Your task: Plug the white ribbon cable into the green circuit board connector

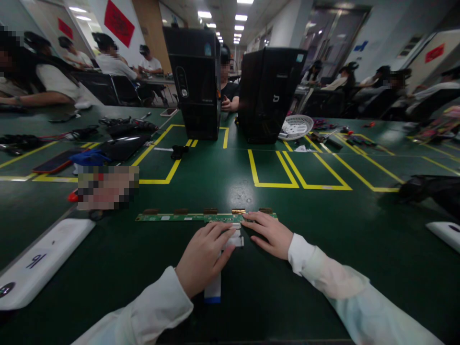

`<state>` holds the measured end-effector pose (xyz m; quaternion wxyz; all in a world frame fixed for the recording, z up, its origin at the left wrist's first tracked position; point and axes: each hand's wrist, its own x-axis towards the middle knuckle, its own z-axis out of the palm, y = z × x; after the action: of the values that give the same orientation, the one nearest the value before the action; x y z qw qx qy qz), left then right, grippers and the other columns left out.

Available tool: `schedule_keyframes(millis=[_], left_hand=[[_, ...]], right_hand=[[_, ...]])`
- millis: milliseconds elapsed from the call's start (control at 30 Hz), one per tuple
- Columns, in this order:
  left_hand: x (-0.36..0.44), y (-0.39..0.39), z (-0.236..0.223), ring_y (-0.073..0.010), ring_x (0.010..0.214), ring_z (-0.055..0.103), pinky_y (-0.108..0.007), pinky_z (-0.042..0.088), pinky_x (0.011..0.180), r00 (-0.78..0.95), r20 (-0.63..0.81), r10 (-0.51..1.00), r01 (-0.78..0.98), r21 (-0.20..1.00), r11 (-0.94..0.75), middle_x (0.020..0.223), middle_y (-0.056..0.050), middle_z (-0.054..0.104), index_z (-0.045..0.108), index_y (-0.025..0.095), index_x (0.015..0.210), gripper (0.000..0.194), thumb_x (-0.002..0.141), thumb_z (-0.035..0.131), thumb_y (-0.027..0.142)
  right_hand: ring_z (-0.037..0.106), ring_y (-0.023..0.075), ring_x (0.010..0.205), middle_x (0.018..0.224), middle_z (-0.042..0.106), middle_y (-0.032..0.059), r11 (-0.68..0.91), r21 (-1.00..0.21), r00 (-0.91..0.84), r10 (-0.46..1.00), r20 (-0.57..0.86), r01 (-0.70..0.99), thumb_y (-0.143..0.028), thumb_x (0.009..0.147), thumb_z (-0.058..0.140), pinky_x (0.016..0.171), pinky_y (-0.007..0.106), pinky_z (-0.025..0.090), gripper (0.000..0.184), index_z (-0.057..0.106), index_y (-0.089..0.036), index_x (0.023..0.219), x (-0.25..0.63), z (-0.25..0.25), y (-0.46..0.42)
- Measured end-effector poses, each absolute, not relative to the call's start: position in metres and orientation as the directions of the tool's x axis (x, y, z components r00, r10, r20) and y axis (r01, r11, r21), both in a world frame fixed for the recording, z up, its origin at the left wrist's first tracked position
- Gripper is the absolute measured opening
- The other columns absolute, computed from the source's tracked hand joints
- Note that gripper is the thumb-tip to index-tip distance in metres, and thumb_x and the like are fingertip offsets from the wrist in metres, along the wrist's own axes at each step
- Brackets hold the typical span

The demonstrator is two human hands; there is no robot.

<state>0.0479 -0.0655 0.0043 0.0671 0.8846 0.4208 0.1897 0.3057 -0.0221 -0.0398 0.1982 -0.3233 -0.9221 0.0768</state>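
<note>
The long, thin green board (172,218) lies flat on the dark green surface (280,297) in front of me, with its small brown tabs (210,211) pointing away from me. The flat white ribbon (212,289) is by the middle of the board, on my side of it. I think they have been put in place next to each other, but I can't tell if they are joined, so I can't say if that part is done or left. The blue end (212,300) of the ribbon points back to me and is not plugged into anything. My left hand (203,256) is over the ribbon, with the fingers a bit bent and the thumb apart from them. White ribbon shows between their tips, but I can't tell if I am pinching it. My right hand (269,235) is open, its fingers spread and their tips at the board, and it does not grip anything.
</note>
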Motion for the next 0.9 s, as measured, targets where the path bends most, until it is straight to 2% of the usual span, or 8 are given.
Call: schedule_keyframes(millis=[167, 367, 467, 600, 667, 733, 900], left_hand=[[0.035, -0.056, 0.014, -0.0225, 0.114, 0.06, -0.045, 0.051, 0.098, 0.488, 0.253, 0.835, 0.782, 0.298, -0.548, 0.124, -0.008, 0.066, 0.062, 0.019, 0.124, 0.035, 0.098, 0.041, 0.032], [0.015, -0.046, 0.024, -0.023, 0.116, 0.06, -0.046, 0.049, 0.101, 0.374, 0.254, 0.892, 0.842, 0.31, -0.442, 0.127, -0.01, 0.063, 0.063, 0.016, 0.123, 0.041, 0.098, 0.039, 0.038], [0.003, -0.058, 0.021, -0.0256, 0.122, 0.058, -0.048, 0.05, 0.101, 0.353, 0.209, 0.912, 0.86, 0.31, -0.405, 0.134, -0.01, 0.061, 0.063, 0.02, 0.126, 0.044, 0.096, 0.04, 0.044], [-0.024, -0.094, 0.005, -0.0263, 0.129, 0.055, -0.05, 0.048, 0.104, 0.305, 0.098, 0.947, 0.906, 0.276, -0.321, 0.143, -0.004, 0.055, 0.059, 0.031, 0.132, 0.047, 0.094, 0.041, 0.052], [-0.042, -0.112, -0.007, -0.0268, 0.125, 0.058, -0.049, 0.05, 0.102, 0.249, 0.121, 0.961, 0.927, 0.257, -0.272, 0.141, -0.004, 0.058, 0.061, 0.031, 0.131, 0.048, 0.093, 0.04, 0.054], [-0.062, -0.126, -0.02, -0.0287, 0.122, 0.06, -0.05, 0.052, 0.1, 0.177, 0.202, 0.963, 0.948, 0.229, -0.222, 0.138, -0.007, 0.06, 0.063, 0.028, 0.128, 0.051, 0.092, 0.04, 0.056], [-0.088, -0.138, -0.041, -0.0317, 0.123, 0.058, -0.053, 0.051, 0.099, 0.065, 0.354, 0.933, 0.974, 0.183, -0.137, 0.132, -0.013, 0.062, 0.063, 0.022, 0.125, 0.05, 0.093, 0.038, 0.051]], right_hand=[[0.045, 0.0273, 0.133, 0.142, 0.052, 0.0153, 0.781, -0.273, -0.715, 0.625, 0.314, 0.562, -0.026, 0.095, 0.047, 0.11, 0.051, 0.041, 0.043, 0.053, -0.016, 0.136, 0.305, -0.037, -0.022], [0.047, 0.0275, 0.132, 0.14, 0.054, 0.0162, 0.778, -0.277, -0.719, 0.628, 0.299, 0.564, -0.026, 0.095, 0.047, 0.107, 0.052, 0.042, 0.043, 0.054, -0.016, 0.136, 0.304, -0.033, -0.022], [0.044, 0.0277, 0.135, 0.142, 0.052, 0.0163, 0.774, -0.269, -0.714, 0.633, 0.299, 0.574, -0.025, 0.094, 0.049, 0.109, 0.052, 0.04, 0.043, 0.053, -0.017, 0.137, 0.305, -0.033, -0.022], [0.039, 0.0279, 0.139, 0.144, 0.049, 0.0178, 0.789, -0.241, -0.711, 0.614, 0.342, 0.566, -0.023, 0.094, 0.049, 0.111, 0.052, 0.038, 0.043, 0.053, -0.015, 0.137, 0.304, -0.033, -0.024], [0.038, 0.0279, 0.139, 0.144, 0.049, 0.0171, 0.796, -0.236, -0.715, 0.605, 0.349, 0.558, -0.023, 0.095, 0.048, 0.111, 0.053, 0.038, 0.042, 0.054, -0.016, 0.136, 0.3, -0.031, -0.027], [0.037, 0.0276, 0.14, 0.145, 0.048, 0.0155, 0.798, -0.248, -0.725, 0.603, 0.332, 0.55, -0.024, 0.096, 0.047, 0.112, 0.052, 0.038, 0.041, 0.054, -0.017, 0.136, 0.295, -0.029, -0.032], [0.032, 0.0271, 0.142, 0.149, 0.045, 0.0125, 0.792, -0.267, -0.755, 0.607, 0.248, 0.549, -0.027, 0.096, 0.048, 0.114, 0.053, 0.034, 0.043, 0.053, -0.021, 0.139, 0.281, -0.02, -0.043]])
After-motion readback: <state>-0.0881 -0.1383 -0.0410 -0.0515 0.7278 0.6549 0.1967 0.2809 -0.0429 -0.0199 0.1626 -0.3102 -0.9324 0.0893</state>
